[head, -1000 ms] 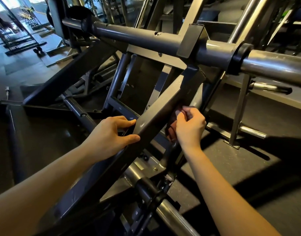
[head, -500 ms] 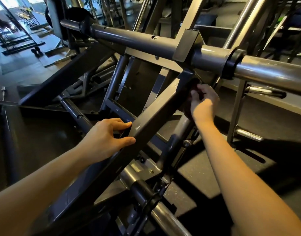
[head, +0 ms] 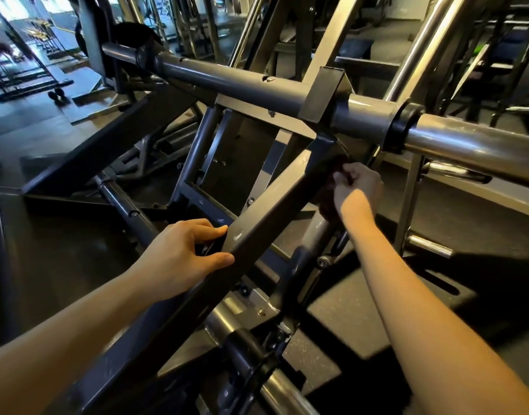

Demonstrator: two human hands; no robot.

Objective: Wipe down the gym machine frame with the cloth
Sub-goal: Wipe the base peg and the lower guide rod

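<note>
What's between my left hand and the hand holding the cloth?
In the head view, only a bare stretch of the slanted frame beam, from the left hand up to the cloth in the right hand.

I am standing in a gym, on its weights floor. I am looking down over a heavy painted steel machine frame (head: 275, 205), whose round crossbar (head: 227, 82) is running into a thick chrome sleeve (head: 467, 145) behind a black collar (head: 402, 127). A short chrome peg (head: 428, 245) is sticking out low on the right. Dark speckled rubber flooring (head: 362, 319) is lying under all of it. More metal racks (head: 23, 73) are standing in the daylight at the far left, and slanted steel rails (head: 419, 49) are crowding the background.
</note>
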